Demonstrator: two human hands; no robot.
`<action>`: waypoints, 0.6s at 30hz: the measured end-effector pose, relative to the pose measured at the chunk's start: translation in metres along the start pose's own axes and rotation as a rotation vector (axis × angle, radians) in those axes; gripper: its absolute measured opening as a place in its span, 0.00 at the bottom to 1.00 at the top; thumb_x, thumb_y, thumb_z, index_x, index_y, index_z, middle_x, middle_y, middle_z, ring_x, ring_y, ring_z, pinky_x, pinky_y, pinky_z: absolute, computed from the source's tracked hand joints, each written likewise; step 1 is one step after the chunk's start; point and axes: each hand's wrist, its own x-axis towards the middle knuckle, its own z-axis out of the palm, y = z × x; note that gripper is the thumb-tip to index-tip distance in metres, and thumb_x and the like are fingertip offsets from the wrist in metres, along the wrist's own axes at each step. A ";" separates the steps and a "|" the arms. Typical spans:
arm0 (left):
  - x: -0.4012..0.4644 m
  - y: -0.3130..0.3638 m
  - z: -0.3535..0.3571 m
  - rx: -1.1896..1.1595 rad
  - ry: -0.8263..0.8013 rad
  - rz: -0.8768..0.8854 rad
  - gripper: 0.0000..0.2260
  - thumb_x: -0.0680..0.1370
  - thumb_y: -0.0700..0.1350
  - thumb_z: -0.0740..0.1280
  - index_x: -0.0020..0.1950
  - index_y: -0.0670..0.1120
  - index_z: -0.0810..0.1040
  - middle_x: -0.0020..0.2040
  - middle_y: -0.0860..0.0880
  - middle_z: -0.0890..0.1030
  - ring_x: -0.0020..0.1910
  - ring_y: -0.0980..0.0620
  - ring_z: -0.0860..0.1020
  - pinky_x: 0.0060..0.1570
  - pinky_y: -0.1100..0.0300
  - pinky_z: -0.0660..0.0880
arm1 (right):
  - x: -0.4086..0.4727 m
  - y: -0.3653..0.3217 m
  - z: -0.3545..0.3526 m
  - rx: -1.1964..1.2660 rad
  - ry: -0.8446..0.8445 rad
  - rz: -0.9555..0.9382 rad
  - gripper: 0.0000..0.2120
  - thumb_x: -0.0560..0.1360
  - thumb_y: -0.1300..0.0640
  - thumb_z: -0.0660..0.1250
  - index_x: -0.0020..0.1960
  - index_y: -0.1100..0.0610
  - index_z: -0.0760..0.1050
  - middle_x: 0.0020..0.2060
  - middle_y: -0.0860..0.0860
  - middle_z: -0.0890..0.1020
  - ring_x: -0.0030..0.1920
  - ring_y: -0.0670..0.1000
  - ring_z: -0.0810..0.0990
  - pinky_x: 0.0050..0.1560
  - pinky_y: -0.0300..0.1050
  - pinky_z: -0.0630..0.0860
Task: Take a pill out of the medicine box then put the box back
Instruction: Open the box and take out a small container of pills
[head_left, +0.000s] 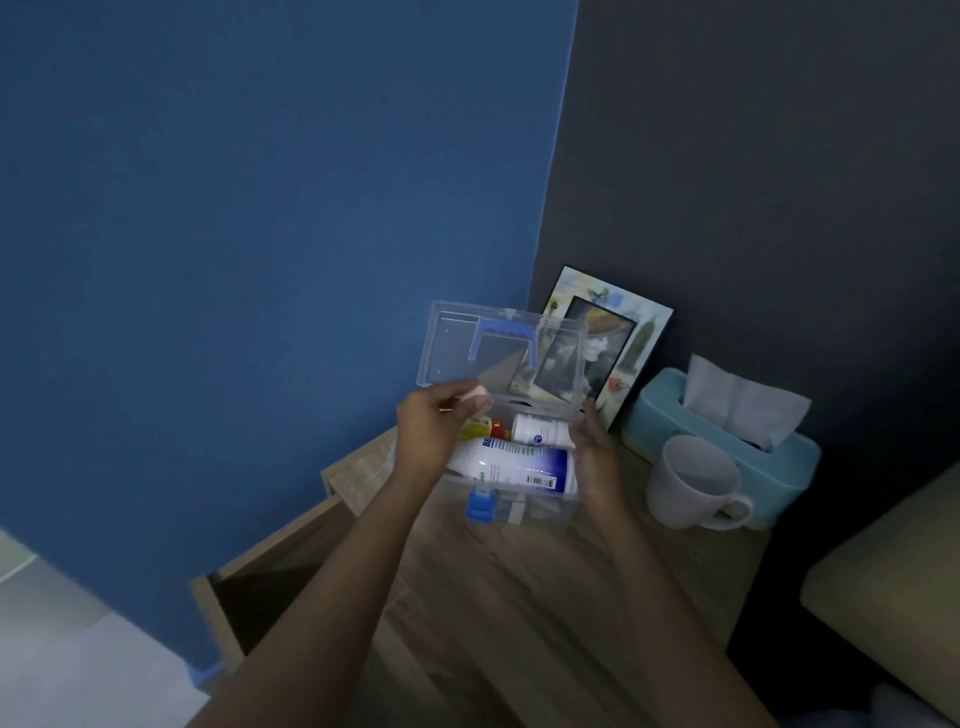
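A clear plastic medicine box (540, 512) with a blue latch stands on the wooden bedside table (519, 597). Its clear lid (452, 353), with a blue handle, is raised upright. Inside lie a large white bottle with a blue label (519, 465), a smaller white bottle (540, 428) and a small yellow-red item (480, 428). My left hand (431, 431) grips the lid's lower left edge, thumb on top. My right hand (597, 457) rests against the box's right end, fingers curved around it.
A white mug (693, 480) stands just right of the box. Behind it is a teal tissue box (727, 441) with a tissue sticking up. A picture frame (613, 338) leans on the dark wall. A beige cushion (893, 587) lies at the right. The table's drawer is open at left.
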 end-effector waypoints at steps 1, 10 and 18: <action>-0.007 0.007 0.001 -0.067 -0.001 -0.009 0.14 0.72 0.37 0.72 0.57 0.37 0.81 0.50 0.45 0.83 0.45 0.55 0.81 0.49 0.70 0.77 | -0.005 -0.003 0.001 -0.052 0.018 -0.053 0.24 0.82 0.60 0.54 0.77 0.50 0.57 0.75 0.51 0.65 0.63 0.52 0.76 0.60 0.52 0.77; -0.099 0.025 0.020 -0.385 -0.094 -0.098 0.12 0.75 0.37 0.68 0.58 0.46 0.81 0.51 0.50 0.85 0.49 0.57 0.81 0.52 0.64 0.77 | -0.095 -0.010 0.033 0.128 -0.011 -0.190 0.11 0.80 0.56 0.60 0.55 0.50 0.81 0.54 0.50 0.85 0.57 0.46 0.82 0.60 0.39 0.76; -0.159 0.006 0.016 -0.381 -0.097 -0.156 0.12 0.77 0.39 0.67 0.59 0.45 0.81 0.51 0.51 0.85 0.53 0.54 0.83 0.55 0.62 0.77 | -0.154 0.022 0.024 0.125 0.069 -0.123 0.12 0.80 0.58 0.60 0.61 0.53 0.78 0.57 0.50 0.83 0.58 0.42 0.81 0.60 0.36 0.74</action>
